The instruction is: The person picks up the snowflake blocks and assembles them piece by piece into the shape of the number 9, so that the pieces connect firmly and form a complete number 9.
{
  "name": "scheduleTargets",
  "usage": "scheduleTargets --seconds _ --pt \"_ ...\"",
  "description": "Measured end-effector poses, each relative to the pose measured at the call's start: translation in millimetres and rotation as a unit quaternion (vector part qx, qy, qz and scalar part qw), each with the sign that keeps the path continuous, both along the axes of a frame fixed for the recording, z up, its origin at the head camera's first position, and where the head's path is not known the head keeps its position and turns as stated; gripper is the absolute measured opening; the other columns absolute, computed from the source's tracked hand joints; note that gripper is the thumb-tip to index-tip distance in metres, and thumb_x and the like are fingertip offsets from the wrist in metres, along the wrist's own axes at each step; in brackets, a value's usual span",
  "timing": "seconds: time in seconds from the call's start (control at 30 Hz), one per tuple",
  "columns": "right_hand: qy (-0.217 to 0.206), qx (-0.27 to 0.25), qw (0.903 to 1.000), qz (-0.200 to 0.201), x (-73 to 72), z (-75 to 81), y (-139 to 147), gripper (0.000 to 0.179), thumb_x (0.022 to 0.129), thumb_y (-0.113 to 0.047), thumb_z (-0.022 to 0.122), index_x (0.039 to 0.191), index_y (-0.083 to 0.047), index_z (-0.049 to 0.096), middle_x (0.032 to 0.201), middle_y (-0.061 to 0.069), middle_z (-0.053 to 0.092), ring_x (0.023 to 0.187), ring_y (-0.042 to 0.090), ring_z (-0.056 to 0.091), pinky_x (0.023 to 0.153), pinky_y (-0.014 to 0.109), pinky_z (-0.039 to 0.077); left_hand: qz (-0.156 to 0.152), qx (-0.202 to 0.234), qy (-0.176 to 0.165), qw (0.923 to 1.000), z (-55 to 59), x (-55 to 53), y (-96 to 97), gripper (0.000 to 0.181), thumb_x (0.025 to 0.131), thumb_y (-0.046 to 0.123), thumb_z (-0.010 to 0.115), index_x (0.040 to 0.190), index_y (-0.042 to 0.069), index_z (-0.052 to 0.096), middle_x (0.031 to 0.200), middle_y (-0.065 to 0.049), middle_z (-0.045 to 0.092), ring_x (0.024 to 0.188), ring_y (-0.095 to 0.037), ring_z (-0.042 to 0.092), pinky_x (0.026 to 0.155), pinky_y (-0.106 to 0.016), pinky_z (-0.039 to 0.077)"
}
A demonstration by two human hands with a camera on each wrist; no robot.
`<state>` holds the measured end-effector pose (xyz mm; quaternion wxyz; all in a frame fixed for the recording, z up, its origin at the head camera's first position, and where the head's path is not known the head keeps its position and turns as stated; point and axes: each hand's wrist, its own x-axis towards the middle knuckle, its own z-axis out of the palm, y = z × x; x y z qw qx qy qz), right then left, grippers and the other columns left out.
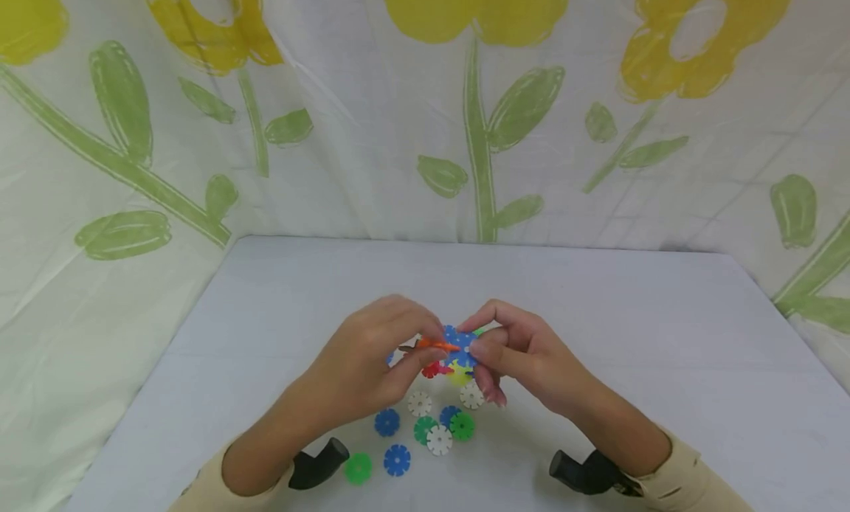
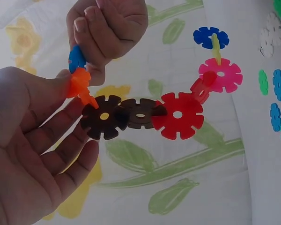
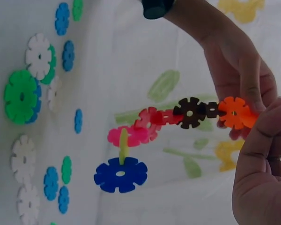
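Note:
My left hand point(image 1: 372, 357) pinches an orange notched disc point(image 2: 79, 83) between thumb and fingertips. This disc belongs to a chain of interlocked plastic discs hanging in the air. Along the chain come dark brown discs point(image 2: 104, 117), red discs point(image 2: 178, 116), a pink disc point(image 2: 225, 76), a yellow disc point(image 3: 123, 146) seen edge-on, and a dark blue disc point(image 3: 120, 175) at the free end. Close by on the right, my right hand point(image 1: 531, 357) pinches a blue disc point(image 2: 77, 59), which meets the orange part of the chain. Fingers hide how deeply these two fit together.
Loose discs lie on the pale table point(image 1: 631, 320) below and in front of the hands, among them a white disc point(image 1: 439, 440), a blue disc point(image 1: 397, 460) and a green disc point(image 1: 358, 468). A flower-printed curtain point(image 1: 358, 128) hangs behind the table.

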<state>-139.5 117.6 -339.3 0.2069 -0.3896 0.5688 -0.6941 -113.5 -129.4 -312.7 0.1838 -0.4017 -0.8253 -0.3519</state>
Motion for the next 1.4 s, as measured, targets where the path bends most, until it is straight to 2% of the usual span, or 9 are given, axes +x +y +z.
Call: scheduleTargets --seconds 0.23,0.37,0.47,0.57,0.77,0.93,1.03,1.2,1.4 --pt "0.014 0.031 0.9974 -0.064 -4.6 0.6 3 0.018 0.104 -0.001 0.046 0.121 -0.006 0.052 0.077 0.014 0.062 0.062 0.027 0.058 0.056 0.033 0.056 -0.007 0.007 -0.123 0.9923 2.9 -4.5 -10.8 0.017 0.097 0.013 0.067 0.111 0.013 0.058 0.098 0.008 0.068 0.09 -0.006 0.064 0.078 -0.027 0.057" --pt "0.052 0.051 0.9929 -0.095 -13.0 -6.4 4 0.015 0.102 0.001 0.049 0.116 -0.003 0.055 0.081 0.017 0.061 0.066 0.029 0.058 0.055 0.034 0.056 -0.039 0.09 -0.217 0.9714 5.1 -7.0 -17.8 0.015 0.101 0.008 0.057 0.113 0.011 0.048 0.098 0.002 0.068 0.091 -0.013 0.067 0.068 -0.033 0.059" --pt "0.088 0.109 0.9834 -0.115 -20.8 -17.0 2 0.013 0.101 0.001 0.053 0.111 -0.004 0.059 0.084 0.014 0.062 0.069 0.026 0.06 0.056 0.033 0.056 -0.061 0.142 -0.257 0.9541 6.6 -7.7 -20.8 0.017 0.103 0.003 0.05 0.119 0.005 0.044 0.097 -0.007 0.066 0.088 -0.02 0.067 0.059 -0.035 0.057" --pt "0.15 0.205 0.9603 -0.116 -24.9 -28.9 -3 0.013 0.098 -0.001 0.06 0.106 -0.01 0.065 0.09 0.002 0.065 0.076 0.019 0.061 0.062 0.031 0.056 -0.063 0.171 -0.263 0.9474 8.2 -7.7 -23.6 0.019 0.104 0.002 0.044 0.123 0.002 0.043 0.093 -0.012 0.061 0.081 -0.023 0.063 0.052 -0.032 0.054" --pt "0.231 0.388 0.8914 -0.041 -11.3 -47.7 -22 0.021 0.09 -0.009 0.074 0.11 -0.017 0.071 0.097 -0.015 0.063 0.088 0.005 0.058 0.077 0.025 0.054 -0.078 0.191 -0.251 0.9459 10.2 -9.2 -25.7 0.017 0.106 0.004 0.041 0.122 0.001 0.046 0.083 -0.012 0.052 0.06 -0.022 0.052 0.045 -0.028 0.046" --pt "0.259 0.503 0.8246 -0.019 6.6 -55.3 -36 0.038 0.084 -0.037 0.082 0.112 -0.017 0.066 0.091 -0.016 0.061 0.086 0.0 0.059 0.078 0.022 0.053 -0.052 0.169 -0.261 0.9489 10.2 -7.8 -25.9 0.02 0.104 0.011 0.051 0.124 0.007 0.049 0.08 -0.004 0.052 0.055 -0.021 0.048 0.046 -0.028 0.046" --pt "0.283 0.537 0.7941 -0.026 10.4 -54.9 -37 0.045 0.082 -0.037 0.083 0.117 -0.013 0.066 0.099 -0.009 0.065 0.094 0.007 0.063 0.082 0.027 0.055 -0.027 0.154 -0.269 0.9503 11.2 -5.7 -25.0 0.024 0.102 0.015 0.058 0.124 0.012 0.051 0.082 -0.003 0.054 0.056 -0.021 0.05 0.05 -0.028 0.049" --pt "0.303 0.568 0.7646 -0.028 9.5 -52.2 -35 0.045 0.081 -0.029 0.085 0.118 -0.009 0.07 0.107 0.0 0.067 0.097 0.014 0.064 0.086 0.033 0.056 -0.006 0.143 -0.276 0.9505 11.9 -4.7 -23.2 0.025 0.099 0.016 0.062 0.123 0.014 0.052 0.094 -0.004 0.056 0.068 -0.022 0.056 0.06 -0.031 0.056" --pt "0.3 0.576 0.76 -0.008 8.7 -48.3 -30 0.028 0.078 -0.014 0.084 0.102 -0.014 0.07 0.086 -0.009 0.057 0.075 0.007 0.053 0.073 0.025 0.053 0.013 0.125 -0.285 0.9503 11.7 -4.7 -21.2 0.04 0.093 0.017 0.073 0.129 0.019 0.057 0.108 -0.003 0.059 0.081 -0.021 0.06 0.074 -0.034 0.059"
